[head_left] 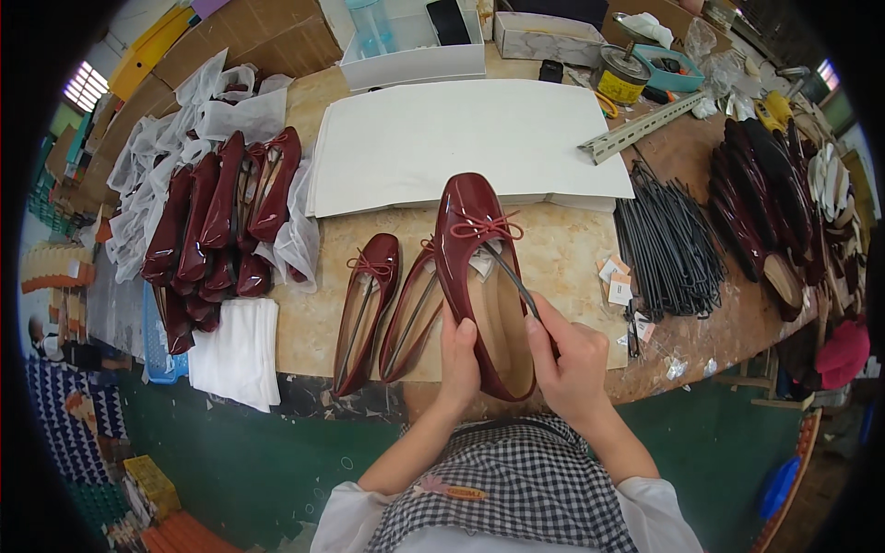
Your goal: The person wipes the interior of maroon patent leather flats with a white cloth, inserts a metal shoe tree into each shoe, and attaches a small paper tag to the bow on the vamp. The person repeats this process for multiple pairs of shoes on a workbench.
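In front of me I hold up a glossy dark red ballet flat (pixel 469 207) with a thin bow, its toe pointing away. My left hand (pixel 459 359) grips the shoe's left side near the heel. Between the fingers of my right hand (pixel 567 355) is a thin black shoe stick (pixel 509 271), its far end reaching into the shoe's toe. Two matching flats, a left one (pixel 369 313) and a partly covered one (pixel 412 313), lie on the table just left of the held shoe. Each has a dark stick along its inside.
A pile of red flats (pixel 221 212) with white tissue lies at left, above a folded white cloth (pixel 241 355). White paper sheets (pixel 442 138) cover the back middle. To the right are a heap of black sticks (pixel 668 244), an angled metal bar (pixel 643 127) and stacked red shoes (pixel 761 203).
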Motion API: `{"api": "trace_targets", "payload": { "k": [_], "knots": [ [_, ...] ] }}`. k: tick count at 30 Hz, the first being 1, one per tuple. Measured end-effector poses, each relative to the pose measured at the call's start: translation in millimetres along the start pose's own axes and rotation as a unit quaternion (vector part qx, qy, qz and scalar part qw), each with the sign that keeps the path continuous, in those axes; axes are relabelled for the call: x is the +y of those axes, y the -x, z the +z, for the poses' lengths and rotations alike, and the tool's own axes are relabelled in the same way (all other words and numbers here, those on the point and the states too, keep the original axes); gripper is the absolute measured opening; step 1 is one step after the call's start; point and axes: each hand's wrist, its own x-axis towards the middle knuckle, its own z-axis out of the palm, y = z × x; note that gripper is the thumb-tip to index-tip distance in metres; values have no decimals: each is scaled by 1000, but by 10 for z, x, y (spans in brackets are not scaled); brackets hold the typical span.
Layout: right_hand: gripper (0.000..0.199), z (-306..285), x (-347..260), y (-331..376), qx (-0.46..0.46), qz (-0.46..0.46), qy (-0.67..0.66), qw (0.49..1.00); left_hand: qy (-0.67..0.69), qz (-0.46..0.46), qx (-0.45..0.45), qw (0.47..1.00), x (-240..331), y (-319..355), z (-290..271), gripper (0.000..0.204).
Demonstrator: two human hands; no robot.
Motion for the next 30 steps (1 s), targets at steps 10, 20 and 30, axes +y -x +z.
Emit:
{"api": "trace_targets", "payload": {
  "k": [10, 20, 30],
  "knots": [
    [36, 7, 226, 262, -224, 151, -118, 955, -169, -106, -65, 978, 63, 122, -75, 57],
    [31, -275, 564, 305, -135, 190, -83, 969, -664, 97, -54, 739, 465, -84, -1122, 51],
    [29, -585, 761, 318, -104, 170, 23, 980, -783, 242, 70, 568, 2323, -1443, -1231, 31]
  ]
}}
